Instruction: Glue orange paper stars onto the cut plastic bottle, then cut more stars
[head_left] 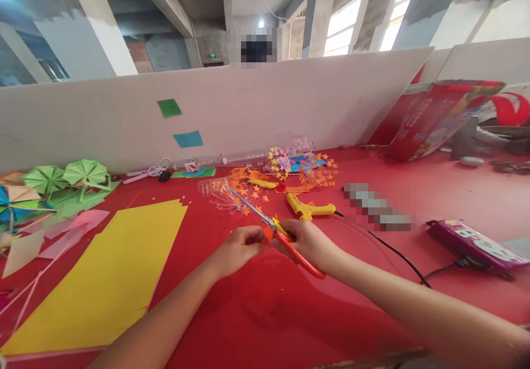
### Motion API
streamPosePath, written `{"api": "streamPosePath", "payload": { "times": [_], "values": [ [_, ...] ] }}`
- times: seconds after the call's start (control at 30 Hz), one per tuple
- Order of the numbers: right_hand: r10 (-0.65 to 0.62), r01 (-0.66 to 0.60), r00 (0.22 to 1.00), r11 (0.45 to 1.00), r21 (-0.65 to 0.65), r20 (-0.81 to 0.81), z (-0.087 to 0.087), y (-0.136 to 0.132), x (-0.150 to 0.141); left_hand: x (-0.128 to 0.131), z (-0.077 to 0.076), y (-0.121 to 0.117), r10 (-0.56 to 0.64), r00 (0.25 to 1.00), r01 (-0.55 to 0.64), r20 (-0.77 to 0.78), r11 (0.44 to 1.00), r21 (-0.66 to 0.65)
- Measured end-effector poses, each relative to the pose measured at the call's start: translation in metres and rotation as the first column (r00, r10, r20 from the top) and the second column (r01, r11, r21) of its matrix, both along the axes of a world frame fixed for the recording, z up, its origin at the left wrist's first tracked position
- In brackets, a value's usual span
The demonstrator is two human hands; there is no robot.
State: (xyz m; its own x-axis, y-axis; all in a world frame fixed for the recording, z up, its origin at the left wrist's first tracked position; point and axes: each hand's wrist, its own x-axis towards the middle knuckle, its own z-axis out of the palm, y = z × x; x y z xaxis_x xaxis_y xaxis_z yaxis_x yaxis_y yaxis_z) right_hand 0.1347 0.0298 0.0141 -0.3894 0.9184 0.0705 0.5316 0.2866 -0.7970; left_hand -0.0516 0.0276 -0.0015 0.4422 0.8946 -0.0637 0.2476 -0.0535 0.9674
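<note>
While the right hand grips the scissors by the handles, the left hand pinches a small piece of orange paper close to the handle end of the blades, between the two hands and over the red table. The likeliest trouble is a nicked fingertip: the paper is so small that the left fingers have to sit near the cutting edges, and the right hand partly hides the spot. How far the blades stand apart is hard to tell. A loose pinch could also let the paper twist, giving a ragged edge or a bent piece. The long tips point away, towards the clear bottle and the orange stars, so a careless forward push could snag the plastic strips or scatter the stars. Just beyond the right hand lies the yellow glue gun; whether it is hot cannot be seen, but a knuckle brushing its nozzle could be burned. Its black cord runs towards the right forearm, and a sweep of that arm might catch it and drag the gun.
</note>
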Motion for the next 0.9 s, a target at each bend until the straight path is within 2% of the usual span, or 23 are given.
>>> {"api": "streamPosePath", "payload": {
  "times": [0.13, 0.27, 0.47, 0.63, 0.77, 0.9],
  "values": [
    [-0.01, 0.005, 0.997, 0.997, 0.08, 0.071, 0.008, 0.003, -0.012, 0.0, -0.002, 0.0, -0.019, 1.0, 0.019, -0.004, 1.0, 0.0],
    [-0.018, 0.007, 0.996, 0.993, 0.115, 0.092, 0.001, 0.007, -0.015, -0.004, -0.005, -0.005, 0.013, 0.995, -0.008, -0.098, 0.999, 0.051],
    [0.095, -0.098, 0.994, 0.994, 0.045, 0.056, -0.02, -0.001, -0.013, -0.004, -0.011, -0.013, -0.024, 0.991, 0.028, -0.134, 0.999, 0.031],
    [0.146, -0.146, 0.989, 0.989, -0.006, -0.008, -0.029, -0.01, -0.01, -0.001, -0.01, -0.022, -0.051, 0.978, 0.055, -0.201, 0.998, 0.013],
    [0.107, -0.11, 0.99, 0.994, -0.024, -0.096, -0.03, -0.011, -0.008, 0.002, -0.007, -0.024, -0.019, 0.98, 0.026, -0.199, 0.999, 0.036],
    [0.04, -0.052, 0.981, 0.997, -0.058, -0.192, -0.029, -0.01, -0.007, 0.004, -0.009, -0.022, 0.058, 0.994, -0.055, -0.092, 0.998, 0.037]
  ]
}}
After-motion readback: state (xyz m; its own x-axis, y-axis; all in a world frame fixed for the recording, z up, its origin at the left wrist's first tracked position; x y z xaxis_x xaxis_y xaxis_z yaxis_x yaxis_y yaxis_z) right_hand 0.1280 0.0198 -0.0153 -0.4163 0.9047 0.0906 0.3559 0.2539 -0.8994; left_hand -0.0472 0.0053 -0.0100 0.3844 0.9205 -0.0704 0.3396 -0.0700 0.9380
